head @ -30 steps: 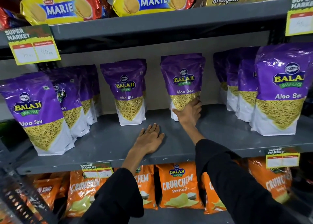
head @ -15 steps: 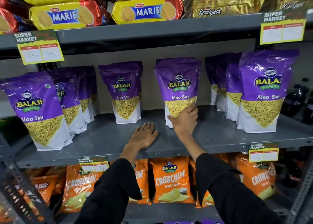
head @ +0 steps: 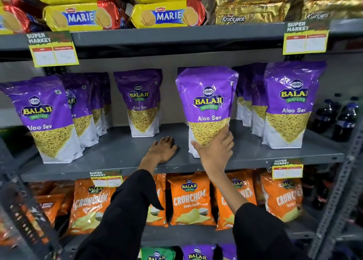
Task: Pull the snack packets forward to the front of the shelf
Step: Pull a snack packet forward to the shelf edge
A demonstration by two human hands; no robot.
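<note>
Purple Balaji Aloo Sev packets stand upright on the grey middle shelf (head: 121, 157). My right hand (head: 215, 151) grips the lower front of the centre packet (head: 207, 100), which stands near the shelf's front edge. My left hand (head: 162, 148) lies flat, palm down, on the bare shelf just left of that packet. Another single packet (head: 140, 102) stands farther back, at the rear behind my left hand. A row of packets (head: 42, 118) lines the left side, and another row (head: 290, 102) stands on the right, each with its first packet at the front.
Marie biscuit packs (head: 78, 17) and gold Krackjack packs (head: 253, 10) fill the shelf above. Orange Crunchem bags (head: 189, 200) sit on the shelf below. Price tags (head: 53, 49) hang from the shelf edges. Dark bottles (head: 341, 118) stand beyond the upright post at right.
My right hand has pulled the centre packet from the back of the shelf toward the front edge. My left hand stays flat on the shelf.
</note>
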